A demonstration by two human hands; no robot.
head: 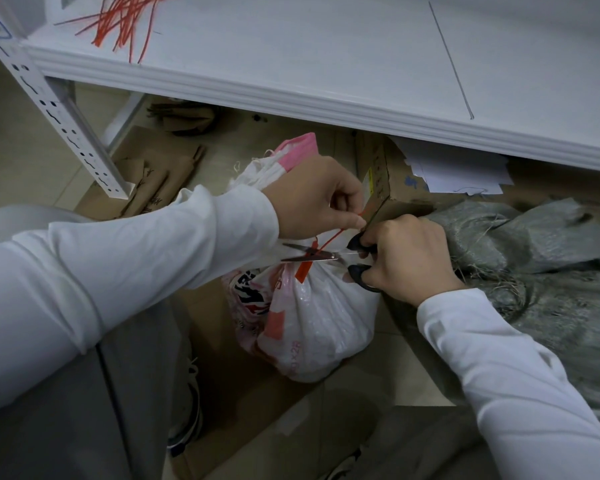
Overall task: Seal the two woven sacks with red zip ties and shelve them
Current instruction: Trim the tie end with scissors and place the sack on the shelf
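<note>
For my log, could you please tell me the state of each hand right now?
Left hand: pinching the tail of the red zip tie.
Right hand: gripping the scissors, blades open around that tail.

Sack (312, 327) on cardboard (236, 341), below shelf (291, 46).

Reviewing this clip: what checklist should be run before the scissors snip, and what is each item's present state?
1. Red zip tie cinched round the white sack neck: ok.
2. Left hand pinches the tail taut: ok.
3. Right hand holds the scissors, blades open astride the tail: ok.
4. Left fingers clear of the blades: ok, they sit further up the tail.
5. Tie lock fully engaged: cannot tell.
6. Grey sack tied: cannot tell; no tie shows on its visible part.
</note>
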